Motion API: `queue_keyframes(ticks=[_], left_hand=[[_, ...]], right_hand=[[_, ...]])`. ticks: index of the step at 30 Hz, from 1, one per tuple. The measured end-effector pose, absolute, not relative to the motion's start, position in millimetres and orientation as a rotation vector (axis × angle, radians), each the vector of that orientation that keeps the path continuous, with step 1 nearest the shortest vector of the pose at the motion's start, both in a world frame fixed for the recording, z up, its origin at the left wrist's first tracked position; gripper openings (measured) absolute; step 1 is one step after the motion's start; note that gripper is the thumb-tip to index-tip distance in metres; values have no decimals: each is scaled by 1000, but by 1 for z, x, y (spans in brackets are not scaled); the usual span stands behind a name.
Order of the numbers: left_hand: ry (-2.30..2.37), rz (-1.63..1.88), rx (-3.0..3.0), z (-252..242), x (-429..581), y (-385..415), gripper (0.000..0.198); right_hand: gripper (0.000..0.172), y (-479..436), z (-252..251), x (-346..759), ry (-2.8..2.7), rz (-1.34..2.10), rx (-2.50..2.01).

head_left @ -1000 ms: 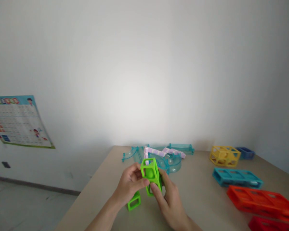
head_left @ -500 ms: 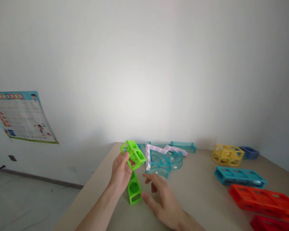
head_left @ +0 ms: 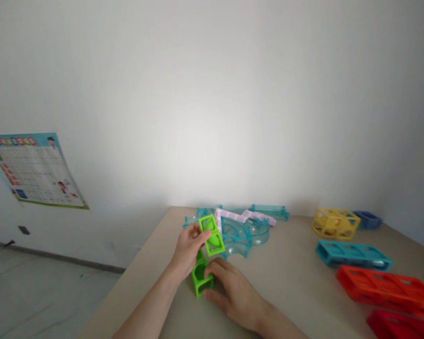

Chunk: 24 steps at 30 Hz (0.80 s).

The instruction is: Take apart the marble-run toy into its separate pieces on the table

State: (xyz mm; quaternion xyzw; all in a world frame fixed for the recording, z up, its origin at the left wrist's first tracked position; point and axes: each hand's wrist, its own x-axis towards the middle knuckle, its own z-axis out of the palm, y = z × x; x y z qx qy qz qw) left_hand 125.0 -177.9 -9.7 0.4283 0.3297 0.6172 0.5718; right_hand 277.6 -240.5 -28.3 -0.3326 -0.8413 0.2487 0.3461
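My left hand is closed on a bright green two-cell block, held just above the table and tilted toward the wall. Right under it a second green block rests on the beige table. My right hand grips that lower block from the right, fingers curled around its side. The two green blocks sit close together; I cannot tell whether they touch.
Clear teal curved track pieces with a pale purple strip lie behind the hands. To the right are a yellow cage block, a dark blue block, a teal long block, an orange one and a red one. The table's left edge drops to the floor.
The left hand brought its green block down and to the right, over the lower block. The right hand went from open in the air to gripping the block on the table.
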Motion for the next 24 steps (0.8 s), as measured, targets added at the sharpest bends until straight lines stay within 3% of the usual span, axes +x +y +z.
queue_keyframes(ticks=[9, 16, 24], left_hand=[[830, 1489, 1072, -17, 121, -168, 30], [735, 1482, 1007, -7, 121, -181, 23], [745, 1483, 1155, -4, 124, -189, 25]], right_hand=[[31, -246, -30, 277, -2238, 679, -817], [19, -245, -31, 286, -1837, 522, -816], [31, -235, -36, 295, -1645, 594, -901]])
